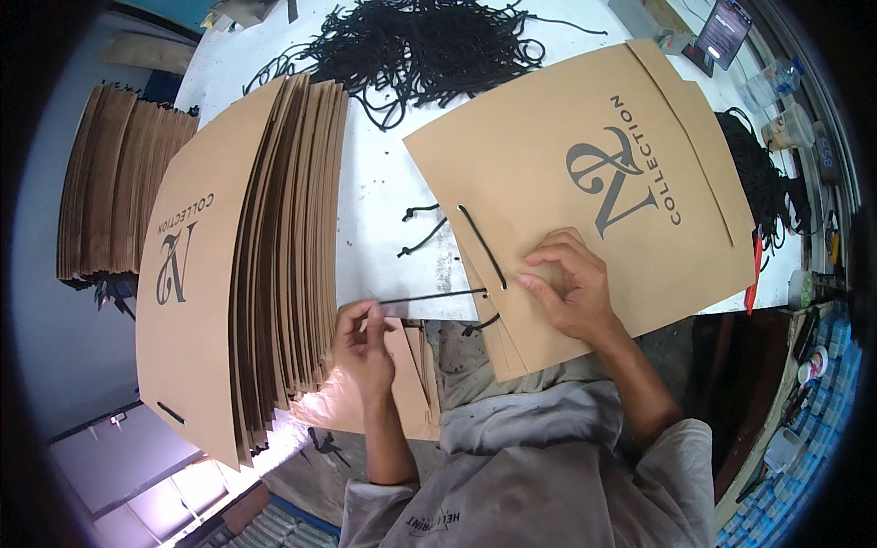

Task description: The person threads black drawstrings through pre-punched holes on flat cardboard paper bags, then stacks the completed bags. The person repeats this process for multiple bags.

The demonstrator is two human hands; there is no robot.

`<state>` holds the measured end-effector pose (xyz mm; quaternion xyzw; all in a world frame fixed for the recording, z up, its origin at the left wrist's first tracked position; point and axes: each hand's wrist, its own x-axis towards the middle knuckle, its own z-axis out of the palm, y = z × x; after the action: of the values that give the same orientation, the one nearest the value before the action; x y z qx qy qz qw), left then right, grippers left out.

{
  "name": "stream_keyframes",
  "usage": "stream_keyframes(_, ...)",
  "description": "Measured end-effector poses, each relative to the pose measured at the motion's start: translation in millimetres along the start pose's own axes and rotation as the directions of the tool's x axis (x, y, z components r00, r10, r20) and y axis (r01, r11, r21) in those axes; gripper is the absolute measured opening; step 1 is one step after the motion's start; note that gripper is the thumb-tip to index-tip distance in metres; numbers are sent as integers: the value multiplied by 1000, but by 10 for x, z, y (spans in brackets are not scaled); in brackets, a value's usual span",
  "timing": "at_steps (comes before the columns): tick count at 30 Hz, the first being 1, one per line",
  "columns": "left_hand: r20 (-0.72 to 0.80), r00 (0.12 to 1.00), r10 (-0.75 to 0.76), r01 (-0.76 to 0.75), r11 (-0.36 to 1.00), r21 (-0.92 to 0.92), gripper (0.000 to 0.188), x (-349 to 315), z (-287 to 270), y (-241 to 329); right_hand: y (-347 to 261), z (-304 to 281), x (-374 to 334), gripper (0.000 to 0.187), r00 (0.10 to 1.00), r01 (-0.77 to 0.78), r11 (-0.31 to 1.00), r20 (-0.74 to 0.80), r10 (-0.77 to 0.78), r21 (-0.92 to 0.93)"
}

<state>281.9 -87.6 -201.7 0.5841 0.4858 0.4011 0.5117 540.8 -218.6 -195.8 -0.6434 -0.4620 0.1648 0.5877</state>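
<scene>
White desk with scuffed top, above a dark grey floor. Left: plain grey-blue surface, wall or floor indeterminate. Lower left: bright, purplish-white light. Right: blue-checked surface.

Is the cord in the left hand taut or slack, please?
Taut: the cord runs straight from the left hand to the bag.
</scene>
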Motion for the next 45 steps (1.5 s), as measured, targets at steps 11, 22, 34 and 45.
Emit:
stream_keyframes(11,398,911,-103,291,846,-447,80,-326,267,296,-628,394,-83,27,965,203,961,130,-229,188)
stream_keyframes(22,663,621,-418,664,730,-162,46,-49,889,456,-811,322,-390,33,885,383,878,157,-438,288)
stream_keyframes(34,450,874,-182,260,958,-118,33,-158,668,413,-345,373,161,9,972,-232,970,55,228,72)
stream_keyframes(45,304,929,211,-167,972,-163,14,-41,724,342,-129,301,81,11,932,12,992,359,-56,125)
